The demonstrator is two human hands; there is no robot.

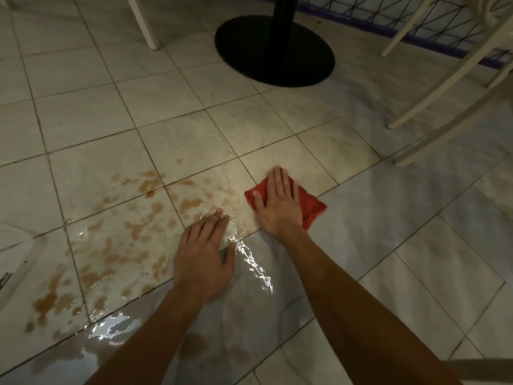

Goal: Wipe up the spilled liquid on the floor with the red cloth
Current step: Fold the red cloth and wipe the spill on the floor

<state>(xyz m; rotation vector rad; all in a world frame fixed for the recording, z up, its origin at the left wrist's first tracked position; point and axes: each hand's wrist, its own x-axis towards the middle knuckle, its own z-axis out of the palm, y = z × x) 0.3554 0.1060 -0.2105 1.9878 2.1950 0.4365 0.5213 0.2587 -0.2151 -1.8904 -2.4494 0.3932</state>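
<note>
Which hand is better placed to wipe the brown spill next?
Right: the right hand lies flat on the folded red cloth beside the brown spilled liquid; the left hand holds nothing.

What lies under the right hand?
The red cloth, pressed flat on the floor by the right hand. The floor beneath the cloth is covered; wet or dry cannot be told.

red cloth mostly hidden under right hand, chair cut off by edge

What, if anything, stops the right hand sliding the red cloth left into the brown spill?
Likely yes, nothing: right hand presses the red cloth flat, open tile runs to the brown spill, left hand rests aside.
</note>
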